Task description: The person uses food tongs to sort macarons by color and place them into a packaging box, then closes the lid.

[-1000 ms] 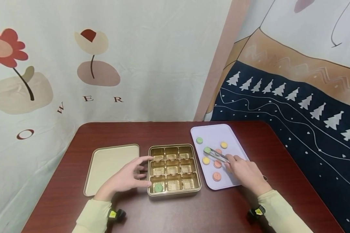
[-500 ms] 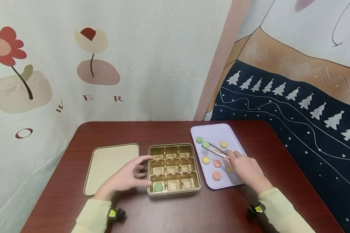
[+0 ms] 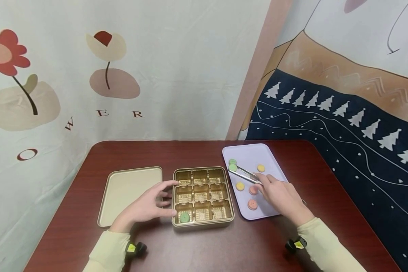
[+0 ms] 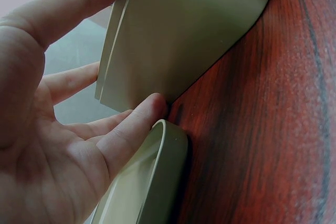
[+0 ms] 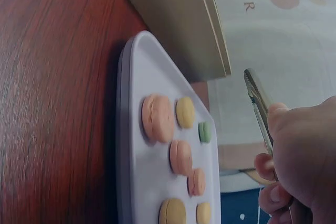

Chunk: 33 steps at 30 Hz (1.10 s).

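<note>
Over macaron tray (image 3: 251,152), right hand (image 3: 281,198) grips tongs (image 3: 243,177); relaxed left hand (image 3: 146,206) touches 1-macaron box (image 3: 204,224).

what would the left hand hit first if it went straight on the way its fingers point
The gold compartment box: the left hand faces its side and seems to be right up against it, though exact contact is hard to judge.

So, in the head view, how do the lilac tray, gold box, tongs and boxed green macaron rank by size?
1. Gold box and lilac tray: too alike to rank
2. Tongs, partly hidden
3. Boxed green macaron
</note>
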Each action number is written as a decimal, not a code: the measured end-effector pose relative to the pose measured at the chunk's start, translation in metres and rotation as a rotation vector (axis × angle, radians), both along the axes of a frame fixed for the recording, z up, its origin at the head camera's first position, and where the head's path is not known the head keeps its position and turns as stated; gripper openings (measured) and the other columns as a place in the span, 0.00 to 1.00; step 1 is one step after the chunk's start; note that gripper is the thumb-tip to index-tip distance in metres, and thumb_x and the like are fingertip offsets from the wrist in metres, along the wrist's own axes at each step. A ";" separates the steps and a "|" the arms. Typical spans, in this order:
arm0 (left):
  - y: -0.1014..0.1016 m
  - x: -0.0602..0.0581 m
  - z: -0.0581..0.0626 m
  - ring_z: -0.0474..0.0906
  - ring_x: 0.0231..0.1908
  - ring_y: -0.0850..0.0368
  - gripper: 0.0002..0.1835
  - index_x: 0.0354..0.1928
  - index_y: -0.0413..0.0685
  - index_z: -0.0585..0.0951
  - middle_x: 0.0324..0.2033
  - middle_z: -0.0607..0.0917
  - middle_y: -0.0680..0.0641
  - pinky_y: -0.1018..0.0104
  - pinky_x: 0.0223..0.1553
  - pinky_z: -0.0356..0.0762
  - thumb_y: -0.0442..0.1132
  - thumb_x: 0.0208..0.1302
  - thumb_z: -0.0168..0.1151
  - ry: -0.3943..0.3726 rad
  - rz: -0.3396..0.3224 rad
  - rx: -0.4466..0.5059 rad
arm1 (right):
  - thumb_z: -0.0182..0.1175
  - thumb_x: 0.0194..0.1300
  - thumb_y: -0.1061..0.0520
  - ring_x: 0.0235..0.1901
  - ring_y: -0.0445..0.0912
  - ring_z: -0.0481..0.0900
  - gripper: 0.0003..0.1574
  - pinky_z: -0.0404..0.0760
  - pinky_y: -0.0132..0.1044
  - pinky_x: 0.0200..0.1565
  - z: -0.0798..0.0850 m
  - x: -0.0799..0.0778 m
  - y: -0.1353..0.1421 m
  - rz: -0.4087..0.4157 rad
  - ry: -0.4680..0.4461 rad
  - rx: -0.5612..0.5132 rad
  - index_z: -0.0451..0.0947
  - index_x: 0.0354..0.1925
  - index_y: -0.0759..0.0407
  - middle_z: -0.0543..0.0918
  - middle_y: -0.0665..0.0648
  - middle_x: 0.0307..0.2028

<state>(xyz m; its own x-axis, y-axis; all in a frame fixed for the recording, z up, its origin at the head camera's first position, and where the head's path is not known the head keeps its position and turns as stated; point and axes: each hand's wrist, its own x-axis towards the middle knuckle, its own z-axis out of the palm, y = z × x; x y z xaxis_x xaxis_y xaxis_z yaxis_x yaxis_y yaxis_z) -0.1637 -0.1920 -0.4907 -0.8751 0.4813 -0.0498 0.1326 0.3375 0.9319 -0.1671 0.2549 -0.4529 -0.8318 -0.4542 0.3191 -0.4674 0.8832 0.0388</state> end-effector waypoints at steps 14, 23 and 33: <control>0.000 0.002 0.004 0.74 0.64 0.29 0.50 0.77 0.48 0.66 0.72 0.66 0.29 0.54 0.59 0.87 0.39 0.55 0.83 0.006 0.003 0.006 | 0.63 0.76 0.48 0.12 0.44 0.68 0.17 0.72 0.42 0.10 0.000 0.006 -0.043 0.213 0.150 0.003 0.76 0.53 0.57 0.78 0.54 0.32; 0.000 0.002 0.003 0.74 0.64 0.28 0.50 0.77 0.48 0.66 0.72 0.66 0.29 0.52 0.60 0.86 0.39 0.55 0.83 0.000 0.002 0.008 | 0.65 0.73 0.46 0.16 0.47 0.76 0.19 0.76 0.44 0.12 -0.002 0.012 -0.079 0.326 0.198 0.029 0.79 0.53 0.57 0.79 0.51 0.29; 0.000 0.004 0.005 0.74 0.64 0.27 0.51 0.78 0.47 0.65 0.73 0.65 0.29 0.50 0.61 0.86 0.40 0.55 0.83 -0.002 0.003 0.010 | 0.66 0.73 0.44 0.16 0.42 0.76 0.22 0.60 0.36 0.07 -0.001 0.017 -0.105 0.386 0.218 0.065 0.81 0.57 0.56 0.84 0.51 0.35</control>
